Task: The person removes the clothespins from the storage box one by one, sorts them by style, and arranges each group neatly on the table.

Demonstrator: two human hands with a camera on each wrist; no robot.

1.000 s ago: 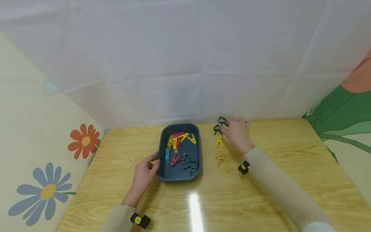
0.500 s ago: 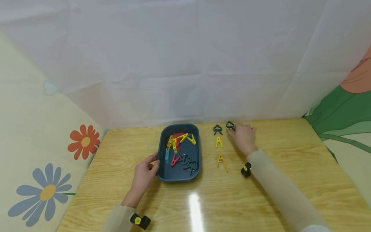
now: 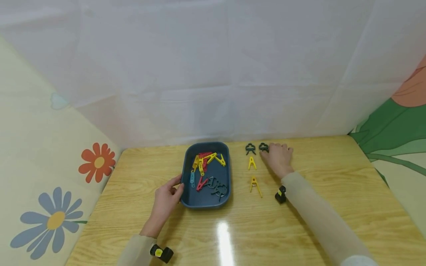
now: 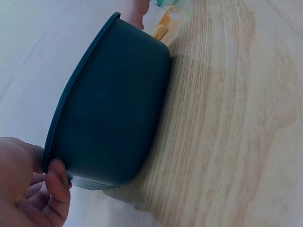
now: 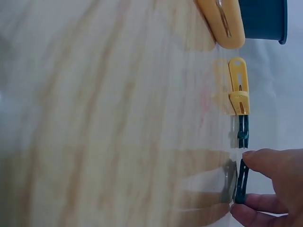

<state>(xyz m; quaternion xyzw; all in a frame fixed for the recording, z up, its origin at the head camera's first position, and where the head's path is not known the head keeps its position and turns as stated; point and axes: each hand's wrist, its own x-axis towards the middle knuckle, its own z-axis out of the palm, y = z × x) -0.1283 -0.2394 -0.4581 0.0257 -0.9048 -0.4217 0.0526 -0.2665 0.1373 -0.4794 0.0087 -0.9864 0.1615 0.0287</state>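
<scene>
My right hand (image 3: 279,159) pinches a dark green clip (image 3: 263,146) at the table's far side. The right wrist view shows that clip (image 5: 242,182) between thumb and fingers, right at the tabletop. Beside it on the left lies a matching dark green clip (image 3: 250,148). Nearer to me lie a small yellow clothes peg (image 3: 252,163) and a larger yellow clothes peg (image 3: 254,186). With thumb and fingers, my left hand (image 3: 167,197) grips the left rim of a dark blue plastic tray (image 3: 205,204). In the left wrist view the thumb and fingers (image 4: 57,182) pinch its edge.
Inside the tray are several yellow pegs (image 3: 200,164), red pegs (image 3: 201,183), a light blue peg (image 3: 192,178) and dark green clips (image 3: 219,190). A white sheet (image 3: 199,92) hangs behind the wooden table (image 3: 133,173). Flower-printed panels stand at both sides.
My right hand has carried the dark green clip from behind its match to a spot on that clip's right, then lowered it to the table. The left hand and tray have stayed put.
</scene>
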